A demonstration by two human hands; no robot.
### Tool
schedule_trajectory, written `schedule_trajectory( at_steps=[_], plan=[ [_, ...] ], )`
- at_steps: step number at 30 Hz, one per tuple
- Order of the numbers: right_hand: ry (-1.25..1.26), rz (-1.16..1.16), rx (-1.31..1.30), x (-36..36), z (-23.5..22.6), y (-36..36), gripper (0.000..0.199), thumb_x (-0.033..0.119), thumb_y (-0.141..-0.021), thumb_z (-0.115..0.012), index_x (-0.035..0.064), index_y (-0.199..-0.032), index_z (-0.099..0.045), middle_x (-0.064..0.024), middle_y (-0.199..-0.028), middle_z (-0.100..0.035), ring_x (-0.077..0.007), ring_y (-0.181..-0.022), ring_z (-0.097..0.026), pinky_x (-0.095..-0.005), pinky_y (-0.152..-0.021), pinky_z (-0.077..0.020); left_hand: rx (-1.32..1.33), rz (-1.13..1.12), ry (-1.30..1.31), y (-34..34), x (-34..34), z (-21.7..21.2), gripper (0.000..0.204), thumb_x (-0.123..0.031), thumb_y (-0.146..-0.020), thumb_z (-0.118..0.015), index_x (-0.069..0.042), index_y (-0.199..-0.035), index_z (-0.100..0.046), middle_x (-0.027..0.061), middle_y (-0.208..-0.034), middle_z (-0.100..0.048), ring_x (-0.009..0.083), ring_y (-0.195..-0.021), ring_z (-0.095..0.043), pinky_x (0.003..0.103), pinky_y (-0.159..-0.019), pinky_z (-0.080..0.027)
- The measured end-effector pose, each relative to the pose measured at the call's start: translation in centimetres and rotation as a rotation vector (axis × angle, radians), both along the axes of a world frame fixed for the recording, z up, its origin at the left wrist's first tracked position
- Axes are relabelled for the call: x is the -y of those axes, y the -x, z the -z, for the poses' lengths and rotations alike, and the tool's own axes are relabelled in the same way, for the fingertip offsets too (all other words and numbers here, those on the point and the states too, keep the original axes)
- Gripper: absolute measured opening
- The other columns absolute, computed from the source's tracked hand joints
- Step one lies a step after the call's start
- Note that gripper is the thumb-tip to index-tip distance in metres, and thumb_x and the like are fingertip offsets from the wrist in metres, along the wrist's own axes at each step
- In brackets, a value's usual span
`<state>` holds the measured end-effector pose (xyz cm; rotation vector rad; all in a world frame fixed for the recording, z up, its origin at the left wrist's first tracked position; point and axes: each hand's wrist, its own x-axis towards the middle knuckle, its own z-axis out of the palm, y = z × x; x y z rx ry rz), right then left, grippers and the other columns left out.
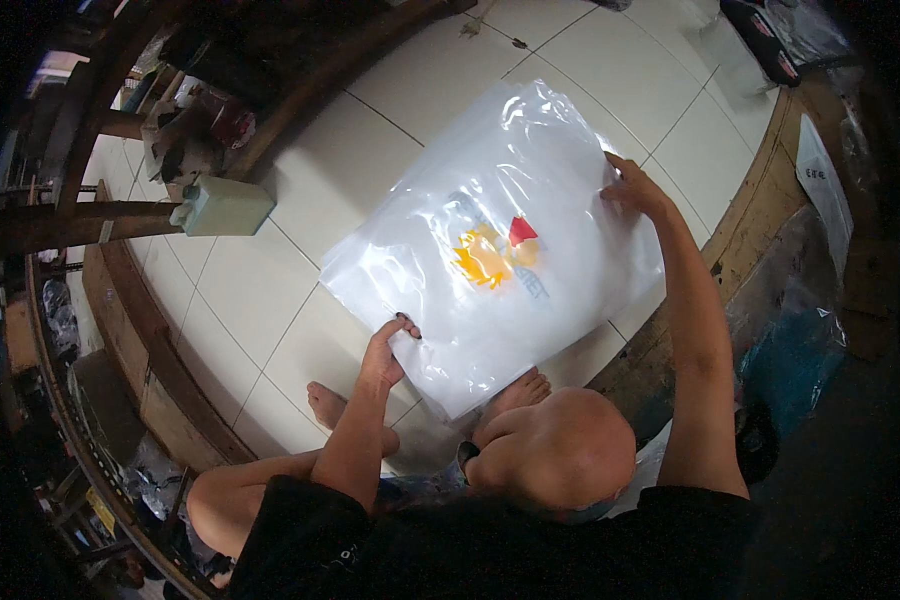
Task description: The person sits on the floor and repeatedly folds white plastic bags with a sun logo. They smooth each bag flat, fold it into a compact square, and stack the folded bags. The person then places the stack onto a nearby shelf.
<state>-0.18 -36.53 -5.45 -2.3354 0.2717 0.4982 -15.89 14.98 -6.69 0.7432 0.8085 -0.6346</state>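
Observation:
A stack of large, glossy clear-white plastic sheets or bags (pixel 420 255) spreads out in front of me, with a yellow, orange and red print near its middle. My left hand (pixel 388 350) grips the stack's near-left edge, thumb on top and the other fingers partly hidden. At the right edge, my right hand (pixel 634 188) has its fingers closed around the plastic margin. Light glares off the surface, so I cannot tell single sheets apart.
Pale floor tiles (pixel 360 150) lie under the plastic. A whitish jerrycan (pixel 225 207) stands at the left beside wooden beams (pixel 135 217). On the right runs a wooden plank (pixel 745 200) with clear plastic wrapping (pixel 785 275) on it. My bare feet (pixel 518 392) are close to the stack's near edge.

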Motion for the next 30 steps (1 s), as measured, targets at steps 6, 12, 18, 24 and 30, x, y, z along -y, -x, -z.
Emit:
schedule_trajectory(
  at_steps=[6, 12, 18, 24, 30],
  plan=[
    [-0.141, -0.012, -0.064, -1.1, 0.6, -4.0, 0.101, 0.031, -0.071, -0.087, 0.0102, -0.154, -0.032, -0.0252, -0.137, -0.053, -0.0378, -0.124, -0.055, -0.0439, -0.103, -0.0467, -0.023, -0.07, 0.047, 0.2, 0.7, -1.2, 0.016, -0.01, -0.087, -0.062, -0.005, -0.1, -0.055, 0.0055, -0.084, -0.058, 0.0228, -0.086, -0.058, 0.037, -0.089, -0.049],
    [-0.076, -0.003, -0.294, 0.2, 0.2, -3.8, 0.096, 0.038, -0.071, -0.086, 0.0083, -0.149, -0.038, -0.0215, -0.133, -0.057, -0.0357, -0.122, -0.056, -0.0456, -0.102, -0.046, -0.033, -0.082, 0.055, 0.1, -0.1, -1.0, 0.01, -0.008, -0.087, -0.06, -0.006, -0.096, -0.056, 0.0058, -0.082, -0.058, 0.0233, -0.083, -0.058, 0.036, -0.085, -0.05],
    [-0.053, 0.06, -0.247, -1.0, -0.7, -1.6, 0.089, 0.037, -0.071, -0.085, 0.0019, -0.142, -0.046, -0.0182, -0.123, -0.062, -0.0324, -0.118, -0.059, -0.0428, -0.097, -0.0501, -0.052, -0.102, 0.078, 0.7, -1.0, -0.4, 0.011, -0.012, -0.087, -0.06, -0.008, -0.096, -0.055, 0.0024, -0.082, -0.056, 0.0184, -0.079, -0.057, 0.036, -0.079, -0.052],
    [-0.321, 0.032, -0.261, -0.8, -0.4, -1.2, 0.104, 0.039, -0.073, -0.084, 0.003, -0.153, -0.028, -0.0226, -0.128, -0.059, -0.0332, -0.119, -0.058, -0.0421, -0.103, -0.0456, -0.041, -0.079, 0.134, 0.8, -2.1, 0.1, 0.009, -0.012, -0.087, -0.061, -0.008, -0.093, -0.056, 0.0014, -0.081, -0.055, 0.0166, -0.076, -0.057, 0.034, -0.077, -0.053],
    [0.155, -0.075, 0.088, -4.3, -0.6, -0.8, 0.085, 0.022, -0.079, -0.076, 0.011, -0.153, -0.034, -0.0207, -0.137, -0.052, -0.0323, -0.121, -0.054, -0.0412, -0.104, -0.0443, -0.116, -0.112, 0.058, 0.2, -1.5, -0.8, 0.009, -0.012, -0.085, -0.063, -0.007, -0.089, -0.057, 0.0023, -0.075, -0.054, 0.0187, -0.07, -0.054, 0.034, -0.075, -0.049]
  ],
)
